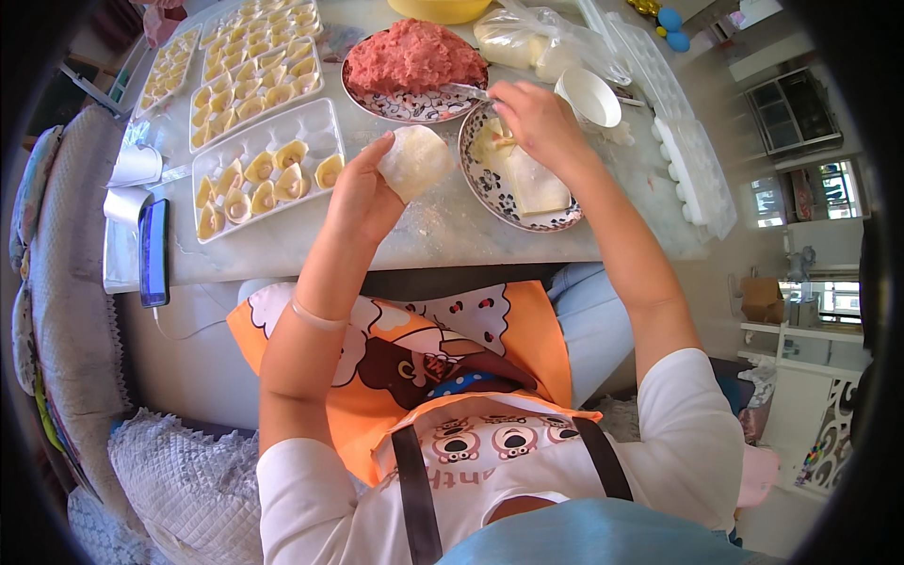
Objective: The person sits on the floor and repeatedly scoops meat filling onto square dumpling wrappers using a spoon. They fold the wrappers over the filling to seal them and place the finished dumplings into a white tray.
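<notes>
My left hand (pixel 363 193), just left of frame centre, holds a round pale wrapper (pixel 415 162) open on its fingertips, face tilted toward the upper right. My right hand (pixel 537 118) lies up and to the right of it, fingers closed on a spoon (pixel 471 91) whose handle runs leftward to the plate of pink minced meat (pixel 414 58). The right hand is nearer the meat; the wrapper sits below, near the patterned plate of wrappers (pixel 527 184).

I am seeing pink minced meat (pixel 411 55) on a blue-patterned plate (pixel 405 105), pale yellow dumplings (pixel 273 179) in a white tray (pixel 315 127), and an orange apron (pixel 527 348).
</notes>
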Demonstrator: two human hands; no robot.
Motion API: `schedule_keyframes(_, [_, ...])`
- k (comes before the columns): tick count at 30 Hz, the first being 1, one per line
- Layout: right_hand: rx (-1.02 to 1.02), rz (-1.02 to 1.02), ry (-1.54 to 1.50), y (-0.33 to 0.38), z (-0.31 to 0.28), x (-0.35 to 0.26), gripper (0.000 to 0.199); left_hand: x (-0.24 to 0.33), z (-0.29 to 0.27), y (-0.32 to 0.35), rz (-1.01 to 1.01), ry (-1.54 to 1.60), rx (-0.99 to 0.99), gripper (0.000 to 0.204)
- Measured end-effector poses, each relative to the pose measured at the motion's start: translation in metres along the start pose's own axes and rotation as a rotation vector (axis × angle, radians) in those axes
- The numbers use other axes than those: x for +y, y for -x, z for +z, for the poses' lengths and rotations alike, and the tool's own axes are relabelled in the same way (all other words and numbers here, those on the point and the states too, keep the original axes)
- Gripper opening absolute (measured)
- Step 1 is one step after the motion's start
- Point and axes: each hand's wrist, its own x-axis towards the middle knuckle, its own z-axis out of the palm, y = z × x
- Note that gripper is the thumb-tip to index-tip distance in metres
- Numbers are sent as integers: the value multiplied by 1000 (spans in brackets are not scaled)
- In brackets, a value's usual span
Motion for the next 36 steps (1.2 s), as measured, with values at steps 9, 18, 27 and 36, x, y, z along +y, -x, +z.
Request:
schedule_keyframes(9, [-159,-64,280,-32,7,-6,11,0,1,4,-19,-20,-7,41])
schedule_keyframes(18, [-168,-29,141,-42,-14,1,8,1,-3,-2,8,-46,-20,43])
schedule_keyframes(27, [-267,68,52,-45,-20,16,14,1,-5,-3,10,-67,-27,43])
schedule_keyframes(36, [-500,92,-273,-63,-8,33,12,-10,-11,-12,30,-55,105,31])
